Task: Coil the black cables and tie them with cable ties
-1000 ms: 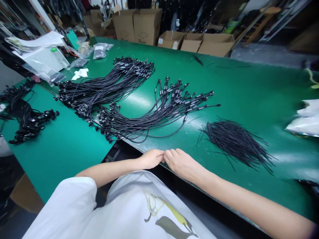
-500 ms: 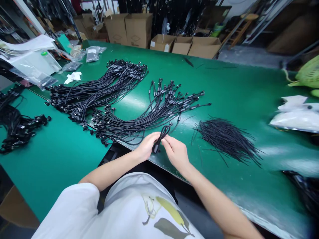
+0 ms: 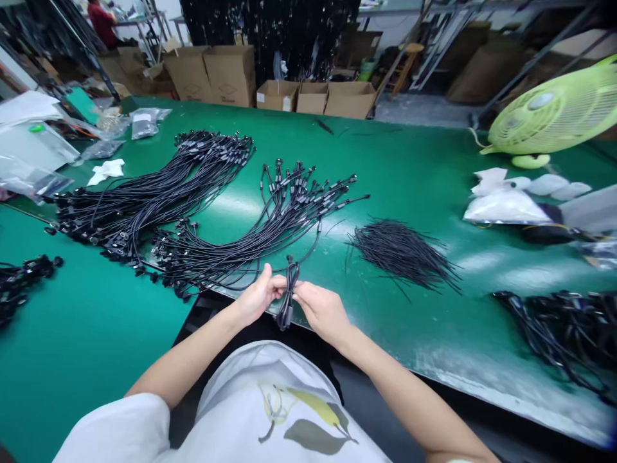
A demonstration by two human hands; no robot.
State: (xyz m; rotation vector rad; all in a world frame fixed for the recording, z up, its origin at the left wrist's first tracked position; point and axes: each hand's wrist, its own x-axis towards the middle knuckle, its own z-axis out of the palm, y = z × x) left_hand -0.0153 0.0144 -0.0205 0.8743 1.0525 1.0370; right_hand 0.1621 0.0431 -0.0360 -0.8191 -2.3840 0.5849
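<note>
A folded black cable (image 3: 288, 297) hangs upright between my two hands at the table's front edge. My left hand (image 3: 260, 297) has its fingers curled against the cable's left side, thumb pointing up. On the right side, my right hand (image 3: 322, 310) pinches at the bundle's middle; whether a thin tie is between those fingertips is too small to tell. Just beyond my hands lies a fan of loose black cables (image 3: 260, 235). A larger pile of cables (image 3: 159, 186) is behind it to the left. Thin black strips (image 3: 405, 252) form a heap to the right.
A green fan (image 3: 554, 109) and white plastic bags (image 3: 506, 204) are at the right. Bundled black cables (image 3: 563, 328) lie near the right front edge. Cardboard boxes (image 3: 229, 74) stand behind the green table (image 3: 385, 154). Papers and bags are at the far left.
The view has swung right, bringing the fan and the bundled cables further in. The folded cable is turned more upright, and my left thumb now points up.
</note>
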